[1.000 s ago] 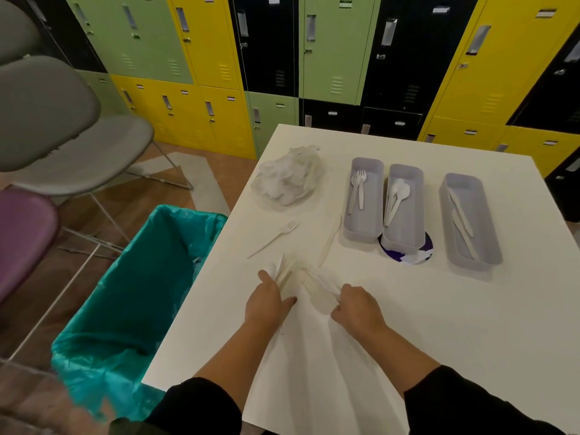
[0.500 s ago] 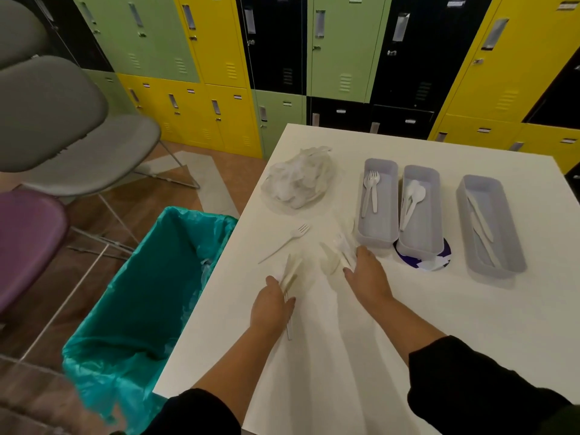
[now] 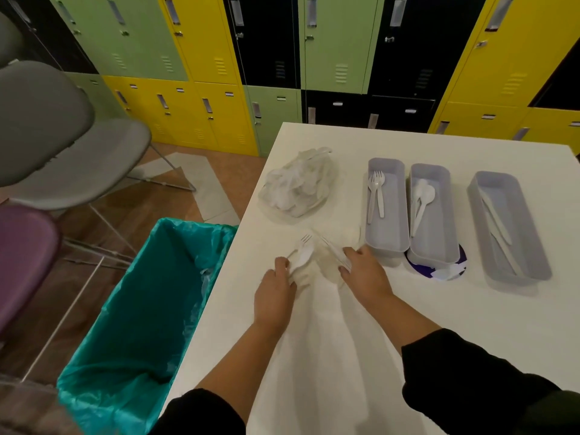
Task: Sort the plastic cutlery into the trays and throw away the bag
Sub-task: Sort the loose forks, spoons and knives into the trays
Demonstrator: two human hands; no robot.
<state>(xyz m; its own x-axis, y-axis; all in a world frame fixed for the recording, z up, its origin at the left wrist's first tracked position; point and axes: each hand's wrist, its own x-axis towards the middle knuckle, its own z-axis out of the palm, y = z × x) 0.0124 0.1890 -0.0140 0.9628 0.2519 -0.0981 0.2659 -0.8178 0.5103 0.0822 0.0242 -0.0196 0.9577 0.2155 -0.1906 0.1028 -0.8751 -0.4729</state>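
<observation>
A: What's different from a moment ago?

B: Both hands have gone back to the loose cutlery on the table [image 3: 439,324]. Half a second ago the right hand [image 3: 365,276] was up by the near end of the fork tray [image 3: 387,204]; now it sits back among the loose pieces, and the left hand [image 3: 274,291] has slid forward to the stray fork [image 3: 302,244] that was lying on its own.

A: So what does that mean for the job?

B: My guess is they're still gathering and separating, not dropping anything in yet.

A: And the hands themselves?

B: The left has its fingers curled over the handle end of a white spoon [image 3: 303,257], with the fork just beside it. The right pinches a thin white piece [image 3: 334,251], fork or knife (too blurred to say).

A: Where's the rest?

B: Forks in the left tray, spoons in the middle tray [image 3: 431,215], knives in the right tray [image 3: 508,224]. The bag [image 3: 298,185], still holding cutlery, lies at the table's left edge, beyond the hands. The bin with its teal liner [image 3: 138,309] stands beside the table, waiting.
</observation>
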